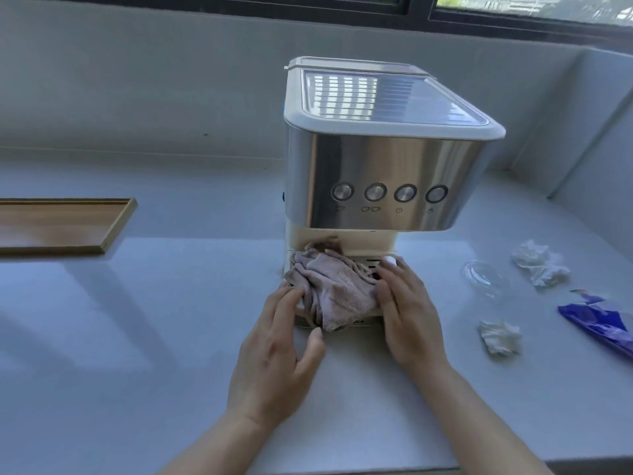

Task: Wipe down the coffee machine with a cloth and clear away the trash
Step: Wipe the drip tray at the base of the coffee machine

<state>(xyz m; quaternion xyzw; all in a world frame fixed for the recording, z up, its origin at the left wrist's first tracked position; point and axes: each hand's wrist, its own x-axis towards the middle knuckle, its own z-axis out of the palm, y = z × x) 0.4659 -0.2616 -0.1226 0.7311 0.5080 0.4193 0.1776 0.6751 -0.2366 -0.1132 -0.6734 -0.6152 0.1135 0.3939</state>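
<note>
A steel and cream coffee machine [383, 156] stands on the white counter [171, 320]. A crumpled pinkish cloth [334, 286] lies on its drip tray, hanging over the front edge. My left hand [277, 351] rests at the tray's left front corner, fingers spread, fingertips touching the cloth. My right hand [407, 313] lies flat along the tray's right side, fingers against the cloth. Neither hand has closed around it. Trash lies to the right: two crumpled white tissues [539, 267] [500, 341], a clear plastic lid [484, 279] and a blue wrapper [603, 320].
A shallow wooden tray [113, 231] sits at the left of the counter. A white wall and a window sill run behind the machine. A wall corner stands at the far right.
</note>
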